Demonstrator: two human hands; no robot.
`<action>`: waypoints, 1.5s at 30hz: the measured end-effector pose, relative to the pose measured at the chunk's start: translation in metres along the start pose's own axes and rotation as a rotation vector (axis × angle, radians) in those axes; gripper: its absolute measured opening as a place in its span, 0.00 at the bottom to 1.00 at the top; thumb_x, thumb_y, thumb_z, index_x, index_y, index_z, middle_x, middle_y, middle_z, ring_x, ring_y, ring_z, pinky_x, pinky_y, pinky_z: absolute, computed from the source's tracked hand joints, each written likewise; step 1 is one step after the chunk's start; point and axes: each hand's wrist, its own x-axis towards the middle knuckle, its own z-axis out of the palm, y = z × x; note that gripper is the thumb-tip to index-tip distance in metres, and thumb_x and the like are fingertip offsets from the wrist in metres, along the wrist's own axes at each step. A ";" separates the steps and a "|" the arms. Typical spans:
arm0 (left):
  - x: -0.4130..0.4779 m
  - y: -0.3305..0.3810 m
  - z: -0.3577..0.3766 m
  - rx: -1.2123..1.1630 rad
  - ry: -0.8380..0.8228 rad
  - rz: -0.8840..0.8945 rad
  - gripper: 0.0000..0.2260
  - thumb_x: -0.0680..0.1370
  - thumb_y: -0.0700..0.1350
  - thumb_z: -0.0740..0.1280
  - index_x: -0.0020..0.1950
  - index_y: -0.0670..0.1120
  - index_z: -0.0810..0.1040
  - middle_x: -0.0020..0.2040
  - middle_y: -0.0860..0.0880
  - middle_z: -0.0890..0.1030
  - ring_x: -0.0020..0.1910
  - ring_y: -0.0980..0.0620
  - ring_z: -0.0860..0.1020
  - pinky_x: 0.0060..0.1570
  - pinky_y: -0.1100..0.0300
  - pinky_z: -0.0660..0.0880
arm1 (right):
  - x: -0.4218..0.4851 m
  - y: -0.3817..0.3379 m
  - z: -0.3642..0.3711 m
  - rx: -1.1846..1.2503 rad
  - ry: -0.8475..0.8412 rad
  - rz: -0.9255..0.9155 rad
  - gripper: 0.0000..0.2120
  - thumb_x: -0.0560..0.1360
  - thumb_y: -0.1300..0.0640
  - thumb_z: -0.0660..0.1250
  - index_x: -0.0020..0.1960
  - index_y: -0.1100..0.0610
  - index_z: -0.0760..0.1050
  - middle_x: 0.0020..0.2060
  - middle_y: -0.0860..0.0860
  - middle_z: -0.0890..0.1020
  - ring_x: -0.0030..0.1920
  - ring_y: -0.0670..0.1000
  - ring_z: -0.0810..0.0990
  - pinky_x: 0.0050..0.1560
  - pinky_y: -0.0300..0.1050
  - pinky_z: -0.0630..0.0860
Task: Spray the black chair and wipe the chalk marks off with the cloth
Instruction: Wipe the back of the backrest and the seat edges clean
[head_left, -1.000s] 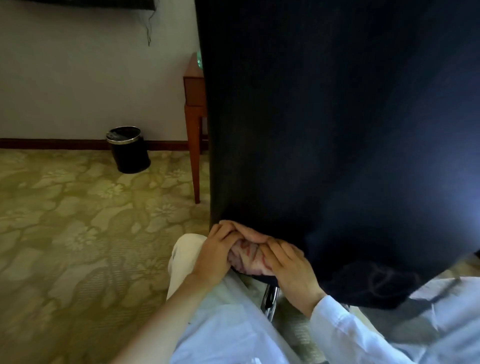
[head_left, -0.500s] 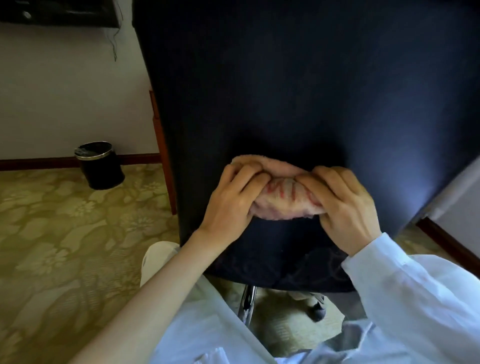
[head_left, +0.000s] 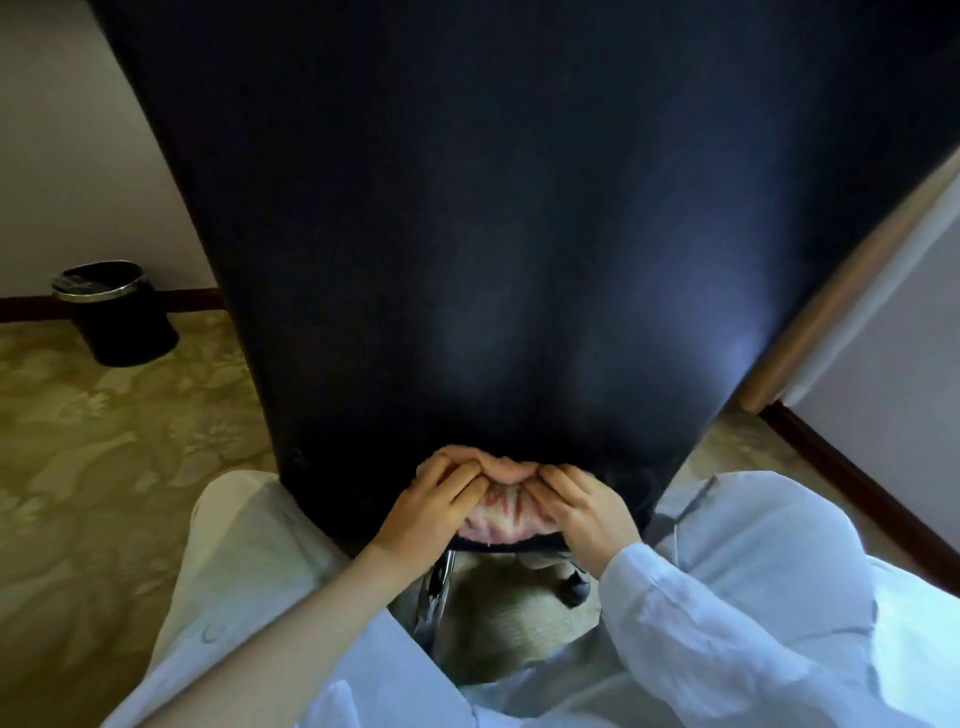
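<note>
One chair (head_left: 519, 234). One cloth (head_left: 501, 512). Two hands: left hand (head_left: 426, 512) and right hand (head_left: 584, 512). One sleeve (head_left: 701, 623), on the right arm. Two knees in pale trousers: left knee (head_left: 244, 525), right knee (head_left: 769, 525). One bin (head_left: 122, 314). Under the chair, one wheel (head_left: 576, 592) and one chrome strut (head_left: 436, 587) are visible.

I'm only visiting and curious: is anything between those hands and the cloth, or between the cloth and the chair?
Nothing visible. The left hand and right hand both grip the cloth directly, and the cloth is pressed against the back of the chair, near its lower edge. What's under it is hidden.
</note>
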 end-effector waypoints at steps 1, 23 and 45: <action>-0.009 0.001 0.014 -0.021 -0.043 -0.023 0.11 0.74 0.43 0.63 0.51 0.42 0.83 0.54 0.48 0.81 0.55 0.48 0.73 0.44 0.57 0.80 | -0.005 -0.001 0.014 0.036 -0.115 0.027 0.35 0.52 0.44 0.81 0.55 0.57 0.80 0.52 0.52 0.79 0.47 0.55 0.80 0.46 0.47 0.79; 0.124 0.089 0.019 -0.002 0.248 0.228 0.08 0.79 0.36 0.63 0.50 0.41 0.83 0.53 0.48 0.82 0.51 0.46 0.75 0.41 0.52 0.79 | -0.045 0.093 -0.074 -0.118 0.484 0.244 0.13 0.74 0.62 0.59 0.51 0.63 0.81 0.46 0.58 0.81 0.50 0.53 0.72 0.51 0.41 0.72; 0.108 0.108 0.102 0.289 -0.320 0.335 0.12 0.73 0.40 0.60 0.50 0.44 0.82 0.45 0.49 0.78 0.47 0.48 0.74 0.40 0.60 0.77 | -0.066 0.120 0.010 0.258 0.051 0.574 0.15 0.69 0.66 0.66 0.52 0.54 0.79 0.40 0.53 0.74 0.38 0.57 0.76 0.36 0.48 0.74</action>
